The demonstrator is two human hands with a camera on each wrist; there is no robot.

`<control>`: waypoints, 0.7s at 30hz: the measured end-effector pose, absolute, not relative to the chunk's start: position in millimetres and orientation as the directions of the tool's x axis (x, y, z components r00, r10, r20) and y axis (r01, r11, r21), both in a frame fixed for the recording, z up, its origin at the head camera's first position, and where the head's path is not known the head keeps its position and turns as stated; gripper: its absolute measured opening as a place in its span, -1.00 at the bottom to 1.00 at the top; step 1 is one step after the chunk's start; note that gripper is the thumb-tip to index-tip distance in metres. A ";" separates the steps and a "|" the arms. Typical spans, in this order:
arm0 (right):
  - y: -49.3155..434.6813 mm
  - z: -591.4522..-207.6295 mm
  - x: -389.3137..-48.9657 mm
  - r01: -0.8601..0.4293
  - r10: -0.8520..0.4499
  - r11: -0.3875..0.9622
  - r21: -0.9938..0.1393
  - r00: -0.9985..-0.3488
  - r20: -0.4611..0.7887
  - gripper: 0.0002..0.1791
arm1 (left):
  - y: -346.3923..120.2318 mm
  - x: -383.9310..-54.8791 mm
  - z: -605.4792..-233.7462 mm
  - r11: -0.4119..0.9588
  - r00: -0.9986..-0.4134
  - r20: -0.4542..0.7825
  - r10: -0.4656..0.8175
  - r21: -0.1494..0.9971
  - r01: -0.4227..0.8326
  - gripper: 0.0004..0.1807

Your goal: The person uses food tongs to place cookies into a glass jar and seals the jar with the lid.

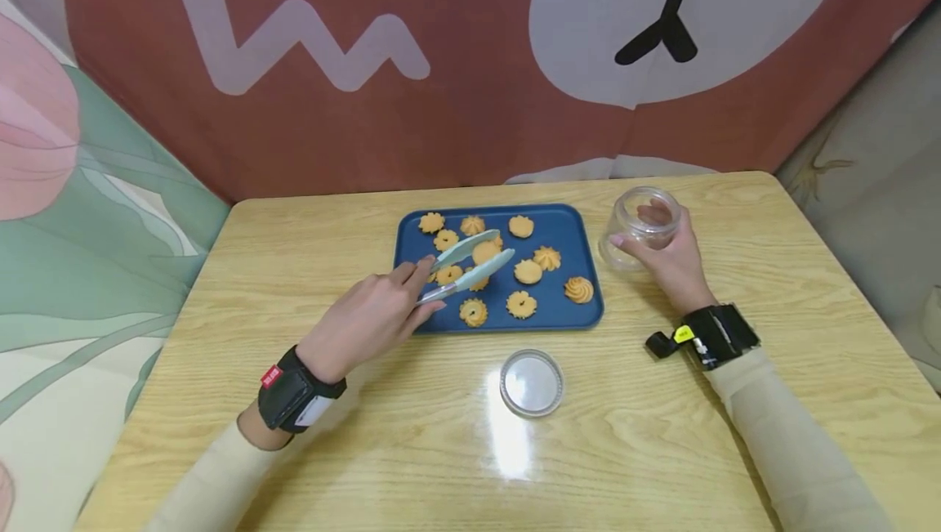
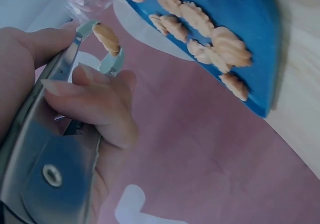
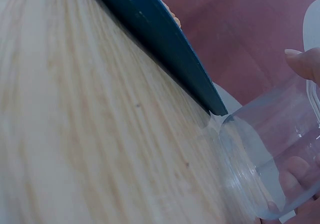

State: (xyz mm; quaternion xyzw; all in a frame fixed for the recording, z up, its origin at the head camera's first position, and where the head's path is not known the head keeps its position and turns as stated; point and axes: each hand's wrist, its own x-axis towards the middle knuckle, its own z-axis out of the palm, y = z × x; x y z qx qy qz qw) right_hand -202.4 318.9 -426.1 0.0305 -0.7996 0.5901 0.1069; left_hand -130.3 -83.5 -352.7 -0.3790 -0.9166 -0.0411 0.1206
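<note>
My left hand (image 1: 363,319) grips metal tongs (image 2: 55,179) with pale green tips. Between the tips a round cookie (image 2: 106,38) is pinched, held over the blue tray (image 1: 551,315) in the head view. Several golden cookies (image 1: 521,304), some flower-shaped and some swirled, lie spread across that tray. To the tray's right, my right hand (image 1: 680,266) holds a clear jar (image 1: 616,252) from its right side, thumb in front. The jar's mouth is uncovered, and in the right wrist view its base (image 3: 235,179) is at the table beside the tray's edge.
A round clear lid (image 1: 532,383) lies on the wooden table (image 1: 412,450) in front of the tray. Behind the table's far edge hangs a reddish-brown backdrop (image 1: 470,131) with pale shapes. A black wrist strap (image 1: 720,336) with a small protruding camera sits on the right wrist.
</note>
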 end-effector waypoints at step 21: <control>332.5 -454.0 -220.4 -0.171 0.093 0.300 -0.939 -0.974 0.207 -0.06 | -33.4 -161.4 -346.3 0.654 -0.639 0.278 0.718 0.048 0.755 -0.32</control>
